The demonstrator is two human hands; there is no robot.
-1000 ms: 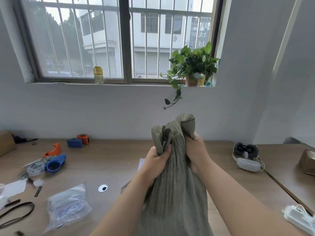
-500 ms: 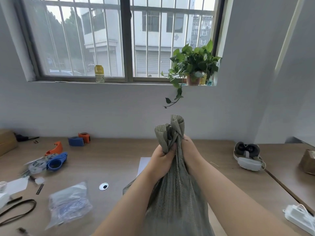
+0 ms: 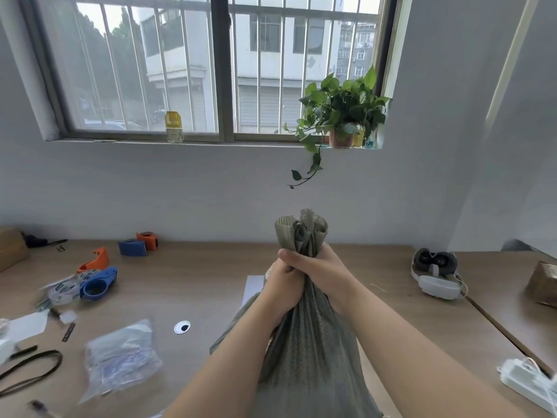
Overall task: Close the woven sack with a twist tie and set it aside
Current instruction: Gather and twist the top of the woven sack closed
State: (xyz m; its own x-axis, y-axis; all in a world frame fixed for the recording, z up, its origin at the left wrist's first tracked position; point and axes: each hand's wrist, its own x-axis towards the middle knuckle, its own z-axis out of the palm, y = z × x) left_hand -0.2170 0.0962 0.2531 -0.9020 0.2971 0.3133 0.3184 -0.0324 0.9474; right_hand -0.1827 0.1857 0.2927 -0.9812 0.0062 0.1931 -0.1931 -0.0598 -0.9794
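Both hands, left hand and right hand, squeeze the gathered neck of a soft, limp woven sack above the worktop's near edge.

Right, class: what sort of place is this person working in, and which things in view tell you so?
Probably a packing or workshop room. A long wooden table against the wall holds several tape dispensers and a clear plastic bag of small parts, while both hands bunch the neck of a woven sack.

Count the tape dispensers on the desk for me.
3, all left of the sack: a blue and orange one by the back wall, an orange one nearer, a blue one just in front. The clutter may hide others.
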